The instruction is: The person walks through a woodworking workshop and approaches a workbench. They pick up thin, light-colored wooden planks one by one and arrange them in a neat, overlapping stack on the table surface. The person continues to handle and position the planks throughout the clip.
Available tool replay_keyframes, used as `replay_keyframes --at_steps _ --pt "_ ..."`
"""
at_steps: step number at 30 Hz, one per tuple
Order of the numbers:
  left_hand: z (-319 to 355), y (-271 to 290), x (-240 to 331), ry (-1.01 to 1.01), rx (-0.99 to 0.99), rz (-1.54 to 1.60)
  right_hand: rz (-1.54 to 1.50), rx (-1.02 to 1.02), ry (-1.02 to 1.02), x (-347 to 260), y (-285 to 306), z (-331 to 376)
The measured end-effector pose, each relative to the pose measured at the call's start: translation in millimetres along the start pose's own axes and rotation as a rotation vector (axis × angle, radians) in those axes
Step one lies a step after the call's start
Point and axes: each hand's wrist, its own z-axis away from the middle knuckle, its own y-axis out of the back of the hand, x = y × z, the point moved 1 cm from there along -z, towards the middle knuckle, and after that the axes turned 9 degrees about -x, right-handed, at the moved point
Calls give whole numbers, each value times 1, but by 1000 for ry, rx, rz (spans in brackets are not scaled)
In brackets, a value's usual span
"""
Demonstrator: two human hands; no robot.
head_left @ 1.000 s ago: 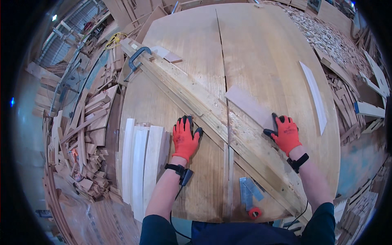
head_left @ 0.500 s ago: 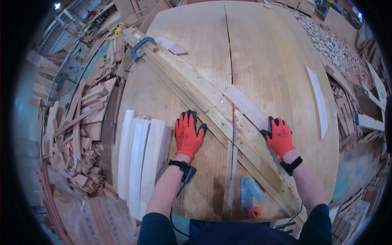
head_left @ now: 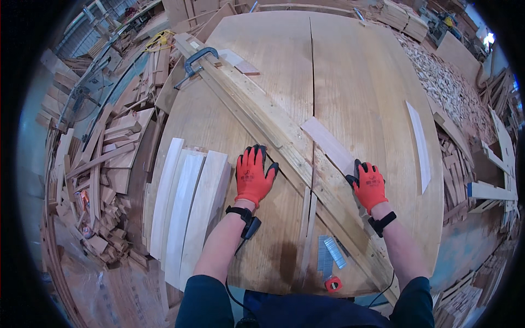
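My left hand (head_left: 253,175), in a red glove with black fingertips, lies flat with fingers stretched on the large wooden panel (head_left: 366,65). Its fingertips are beside the long wooden rail (head_left: 262,128) that crosses the panel diagonally. My right hand (head_left: 369,185), gloved alike, has its bent fingers and thumb at the near end of a short pale board (head_left: 330,144). This board lies slantwise along the rail's far side, over the panel's dark seam. A C-clamp (head_left: 192,61) grips the rail's far left end.
Curved pale wood pieces (head_left: 186,213) stand stacked on the left. Metal staple strips (head_left: 328,254) and a red tape measure (head_left: 333,284) lie near the front edge. A white slat (head_left: 418,145) lies right, a small offcut (head_left: 240,63) at the far left. Scrap wood (head_left: 109,180) is piled beyond the panel's left side.
The view has shifted slightly, so the panel sits a little differently in the picture. Both hands and the short board keep nearly the same places on the panel.
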Motion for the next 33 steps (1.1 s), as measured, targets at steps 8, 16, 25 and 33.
replay_keyframes --at_steps 8,16,25,33 --pt "1 -21 -6 -54 63 2 -68 52 -91 -6 -22 2" --pt "0 -48 -5 -96 149 -9 -84 70 -192 -7 -28 -3" --pt "7 -49 -13 -75 157 -62 -20 39 -166 -14 -32 -12" --pt "15 -60 -7 -107 208 59 -62 87 -143 -7 -43 -5"
